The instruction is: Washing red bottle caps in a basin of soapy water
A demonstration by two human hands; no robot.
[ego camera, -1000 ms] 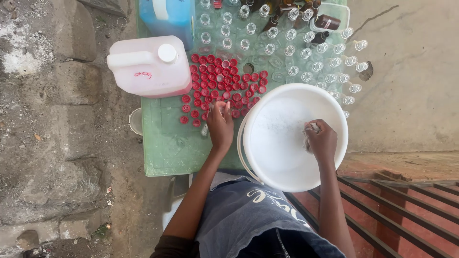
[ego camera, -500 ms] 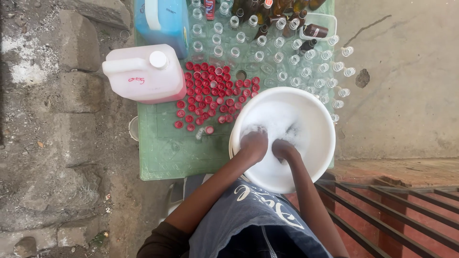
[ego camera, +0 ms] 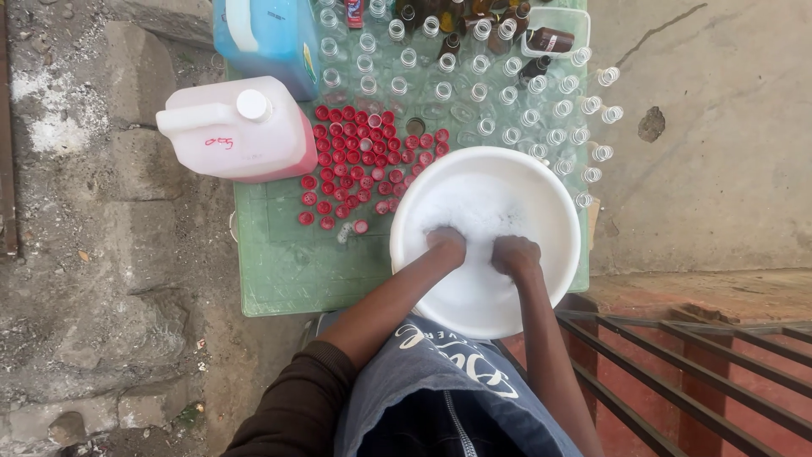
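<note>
Both hands, L (ego camera: 446, 246) & R (ego camera: 515, 254), plunged in foamy white basin (ego camera: 406, 211) on green tabletop (ego camera: 288, 262); grip hidden, can't tell; best kept low, avoiding splashes.

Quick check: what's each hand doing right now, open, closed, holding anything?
Left hand: dipped in the white basin's foamy water, grip cannot be told.
Right hand: in the same basin, fingers curled, contents cannot be told.

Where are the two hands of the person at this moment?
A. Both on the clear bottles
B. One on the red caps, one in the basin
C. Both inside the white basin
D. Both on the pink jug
C: the left hand and the right hand are side by side inside the white basin, apart from the red caps on the green table.
</note>
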